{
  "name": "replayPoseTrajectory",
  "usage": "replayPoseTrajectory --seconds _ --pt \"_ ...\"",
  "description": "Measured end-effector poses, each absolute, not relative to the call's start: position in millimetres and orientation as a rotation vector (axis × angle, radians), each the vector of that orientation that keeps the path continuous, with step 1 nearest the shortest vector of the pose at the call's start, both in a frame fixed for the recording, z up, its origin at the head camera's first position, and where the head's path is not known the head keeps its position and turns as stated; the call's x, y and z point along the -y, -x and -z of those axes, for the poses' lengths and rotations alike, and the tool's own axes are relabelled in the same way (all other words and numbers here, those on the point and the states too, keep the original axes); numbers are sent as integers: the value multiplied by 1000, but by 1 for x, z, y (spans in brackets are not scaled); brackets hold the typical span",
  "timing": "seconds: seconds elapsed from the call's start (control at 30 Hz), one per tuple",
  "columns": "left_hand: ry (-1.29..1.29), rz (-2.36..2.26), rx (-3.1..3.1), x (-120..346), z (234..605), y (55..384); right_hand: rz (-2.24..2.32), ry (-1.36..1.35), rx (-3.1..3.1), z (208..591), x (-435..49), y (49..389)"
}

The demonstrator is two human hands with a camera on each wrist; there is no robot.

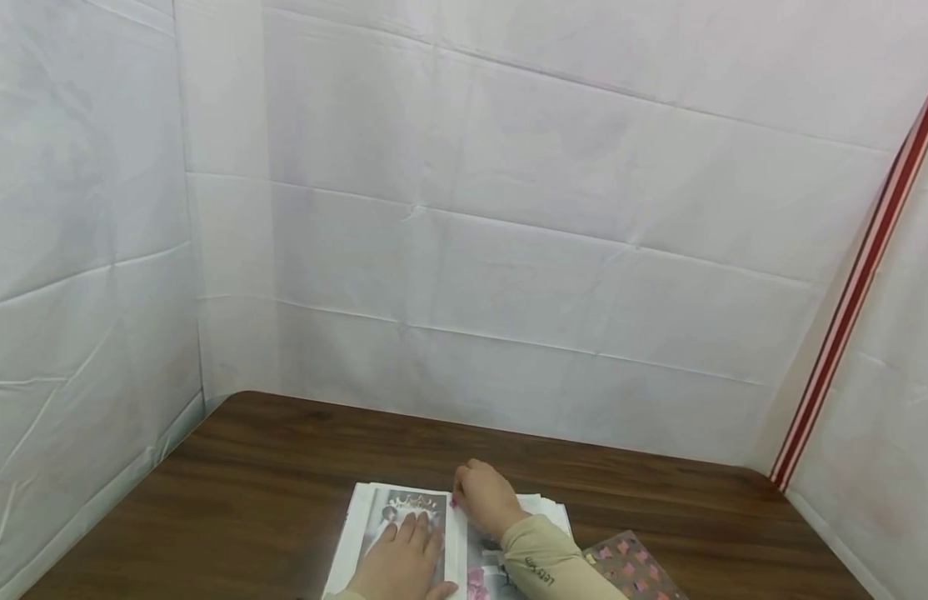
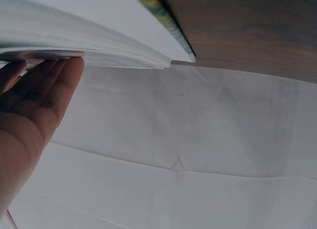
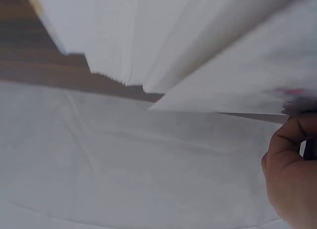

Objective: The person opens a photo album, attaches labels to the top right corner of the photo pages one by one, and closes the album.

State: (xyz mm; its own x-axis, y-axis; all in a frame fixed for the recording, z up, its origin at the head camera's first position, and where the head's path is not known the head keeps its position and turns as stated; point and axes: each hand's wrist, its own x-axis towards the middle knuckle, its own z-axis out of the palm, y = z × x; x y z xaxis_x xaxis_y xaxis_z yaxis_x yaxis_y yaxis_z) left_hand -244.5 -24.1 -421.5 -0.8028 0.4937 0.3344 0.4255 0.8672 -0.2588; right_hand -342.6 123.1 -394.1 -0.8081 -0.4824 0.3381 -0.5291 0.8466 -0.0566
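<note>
An open book [image 1: 455, 546] with printed picture pages lies on the brown table. My left hand [image 1: 402, 557] rests flat on the left page, its fingers straight over a grey picture with a crown [image 1: 417, 502]. In the left wrist view those fingers [image 2: 64, 90] touch the paper. At the top of the book near the fold, my right hand [image 1: 488, 500] has curled fingers and pinches the edge of a page [image 3: 237, 85], which slants up from the other leaves in the right wrist view. A small pink spot [image 1: 453, 502] shows beside its fingertips.
A clear sheet with pink and orange shapes [image 1: 635, 567] lies right of the book, partly under the right sleeve [image 1: 557, 560]. White sheeting [image 1: 464, 250] hangs behind the table [image 1: 284, 467] and at both sides. A red-and-white strip [image 1: 857, 292] runs down at the right.
</note>
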Motion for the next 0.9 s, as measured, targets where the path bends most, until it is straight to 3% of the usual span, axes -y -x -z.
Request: replayPoseTrajectory --seconds 0.47,0.9 --pt "648 -199 2761 24 419 241 -98 -775 2706 396 -122 341" --pt "692 -161 2704 20 422 245 -310 -752 2790 390 -131 340"
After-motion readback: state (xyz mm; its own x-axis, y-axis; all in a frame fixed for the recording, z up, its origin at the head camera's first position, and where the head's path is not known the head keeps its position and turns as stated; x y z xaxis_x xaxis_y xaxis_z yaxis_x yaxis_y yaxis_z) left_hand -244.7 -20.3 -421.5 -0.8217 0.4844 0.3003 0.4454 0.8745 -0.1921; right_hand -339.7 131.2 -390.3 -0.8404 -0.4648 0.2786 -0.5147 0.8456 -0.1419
